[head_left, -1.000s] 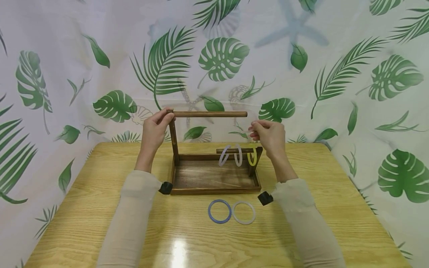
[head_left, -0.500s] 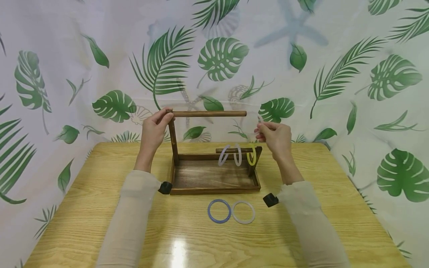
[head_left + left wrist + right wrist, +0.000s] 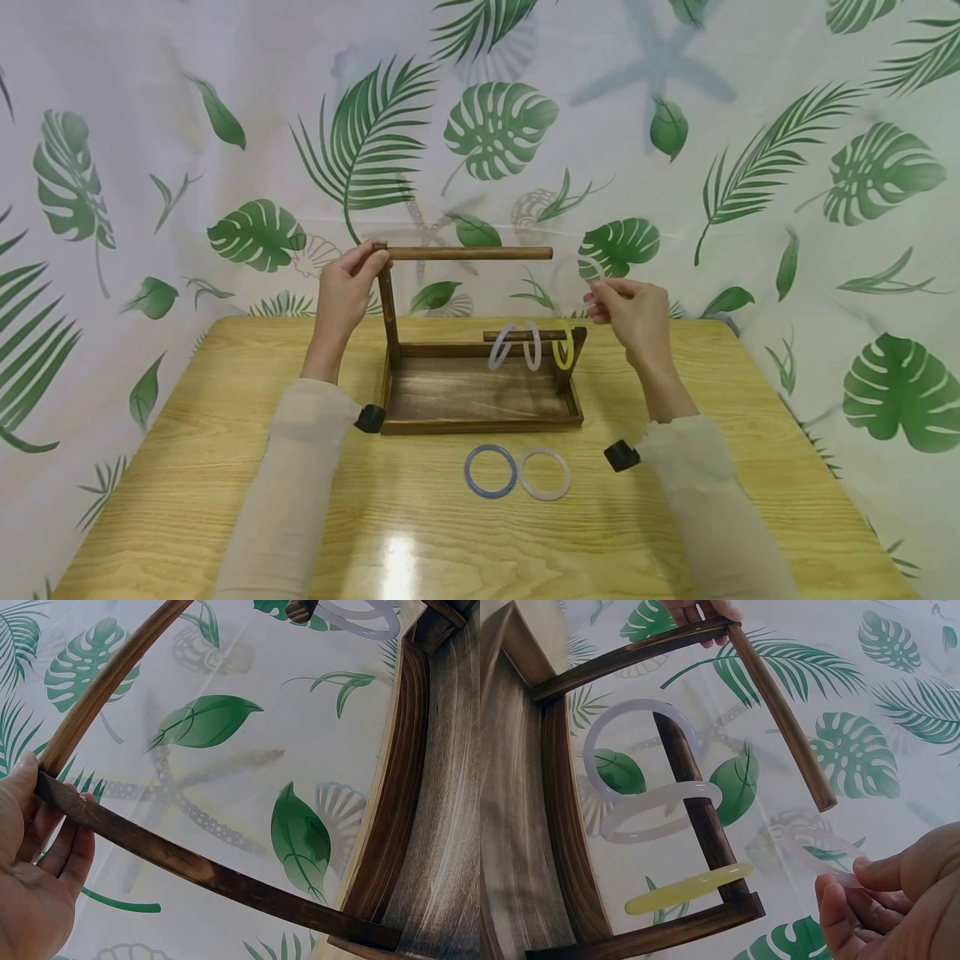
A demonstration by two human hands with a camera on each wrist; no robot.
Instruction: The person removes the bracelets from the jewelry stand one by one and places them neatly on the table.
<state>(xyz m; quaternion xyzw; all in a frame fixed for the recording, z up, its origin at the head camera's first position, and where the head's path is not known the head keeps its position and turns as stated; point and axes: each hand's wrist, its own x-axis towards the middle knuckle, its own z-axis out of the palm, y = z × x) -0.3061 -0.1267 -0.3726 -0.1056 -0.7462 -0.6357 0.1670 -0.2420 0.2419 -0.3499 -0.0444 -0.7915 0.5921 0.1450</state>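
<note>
A dark wooden bangle stand (image 3: 480, 427) has a tray base and two rods. My left hand (image 3: 345, 292) grips the top of its taller left post, where the upper rod (image 3: 468, 253) begins. Nothing hangs on that upper rod. On the lower rod (image 3: 705, 817) hang a lilac bangle (image 3: 600, 727), a whitish bangle (image 3: 619, 826) and a yellow bangle (image 3: 682, 894). My right hand (image 3: 637, 321) pinches a clear pinkish-white bangle (image 3: 840, 877) between thumb and fingers. This bangle is apart from the upper rod, to the right of its free end.
In front of the stand, a blue bangle (image 3: 469, 477) and a white bangle (image 3: 545, 498) lie flat side by side on the wooden table (image 3: 247, 467). A leaf-patterned cloth (image 3: 510, 208) hangs behind the table.
My right hand has drawn to the right and slightly down, carrying the bangle away from the upper rod's end. The left hand and the stand have stayed in place.
</note>
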